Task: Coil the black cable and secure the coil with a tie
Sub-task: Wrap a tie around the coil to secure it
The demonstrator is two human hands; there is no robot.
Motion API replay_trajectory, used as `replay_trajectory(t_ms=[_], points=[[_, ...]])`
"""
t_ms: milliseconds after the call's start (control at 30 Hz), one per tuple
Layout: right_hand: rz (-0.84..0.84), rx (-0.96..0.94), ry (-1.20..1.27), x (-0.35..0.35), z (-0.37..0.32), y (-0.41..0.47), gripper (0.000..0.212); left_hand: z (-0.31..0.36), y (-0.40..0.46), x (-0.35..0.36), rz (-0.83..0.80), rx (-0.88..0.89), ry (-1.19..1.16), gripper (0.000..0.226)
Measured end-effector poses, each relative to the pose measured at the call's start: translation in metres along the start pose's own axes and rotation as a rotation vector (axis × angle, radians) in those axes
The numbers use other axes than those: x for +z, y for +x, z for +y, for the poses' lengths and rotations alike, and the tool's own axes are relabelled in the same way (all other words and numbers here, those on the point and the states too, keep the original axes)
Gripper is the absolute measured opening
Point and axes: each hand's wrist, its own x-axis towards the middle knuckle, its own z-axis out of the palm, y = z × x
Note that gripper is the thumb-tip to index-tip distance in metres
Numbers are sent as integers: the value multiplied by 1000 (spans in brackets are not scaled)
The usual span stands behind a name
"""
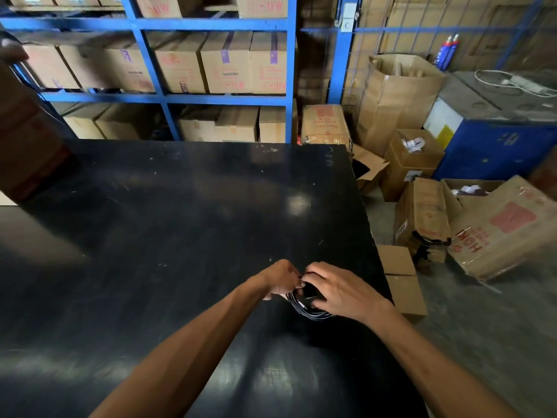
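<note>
Only the one head view here, looking down on a big black table that's pretty scuffed and catching some glare.

Both hands are brought together near the table's right edge, close to the camera. The black cable is bunched up in a coil between them, with several strands seen looping out below the fingers and lying just over the tabletop. The left hand is curled closed and pinched onto the coil's left side. The right hand is laid over the top of the coil with fingers bent down around it, so the cable is gripped by both. A small pale bit is visible among the strands near the fingertips, but whether that's the tie can't be told, it's too small and blurry.

Behind the table a blue shelf rack is stacked with cardboard boxes. To the right, on the floor, more open and tipped-over cartons are piled up, and a blue cabinet is seen further back with a white cord lying on top.
</note>
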Motion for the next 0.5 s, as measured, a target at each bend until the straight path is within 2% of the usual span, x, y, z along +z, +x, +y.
replay_trajectory(t_ms=[133,200,267,333,367,433,500], points=[[127,-69,-84,2,-1,0,26,-1,-4,-10,-73,36,-84,22],[155,-50,-59,3,0,0,33,-4,-6,-11,-94,106,-179,23],[215,-4,-6,2,1,1,25,-8,-9,-12,-119,178,-262,22],[323,82,119,2,1,2,5,-14,-12,-12,-126,256,-284,20],[356,136,187,3,1,3,3,-17,-12,-11,-105,292,-265,19],[388,264,314,6,0,3,6,-22,-11,-10,-33,342,-176,24],[382,431,471,9,-1,5,21,-23,-10,-10,23,356,-89,30]])
